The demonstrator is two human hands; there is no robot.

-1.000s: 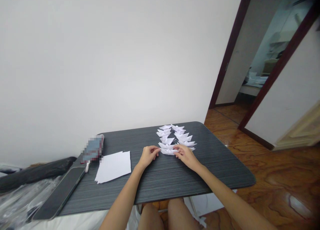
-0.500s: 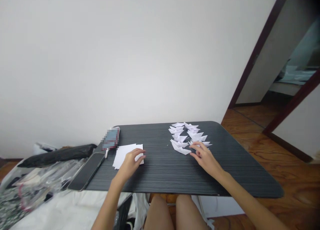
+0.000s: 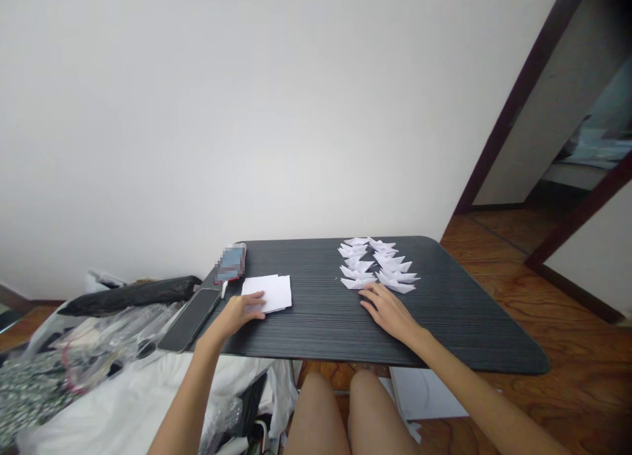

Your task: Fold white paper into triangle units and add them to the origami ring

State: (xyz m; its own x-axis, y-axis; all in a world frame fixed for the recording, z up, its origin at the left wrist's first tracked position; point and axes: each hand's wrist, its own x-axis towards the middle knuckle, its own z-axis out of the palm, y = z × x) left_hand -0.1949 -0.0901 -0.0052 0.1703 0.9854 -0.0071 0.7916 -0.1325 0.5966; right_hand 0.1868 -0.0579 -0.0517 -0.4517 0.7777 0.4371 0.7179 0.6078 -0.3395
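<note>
Left hand (image 3: 239, 312) on paper stack (image 3: 276, 293), fingers parted. Right hand (image 3: 390, 313) at near paper boats (image 3: 356, 284), fingers loosely spread; contact unclear.

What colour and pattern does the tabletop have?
The tabletop is dark grey, near black, with fine streaks; the head view shows it.

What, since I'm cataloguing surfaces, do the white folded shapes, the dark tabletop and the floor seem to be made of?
White folded shapes: most likely paper, matte, judging by thin edges and sharp creases.
Dark tabletop: possibly laminate or wood, low-sheen, with fine parallel streaks; the look leaves it open.
Floor: wood or wood-look, seemingly faintly glossy, with wavy dark grain.
</note>
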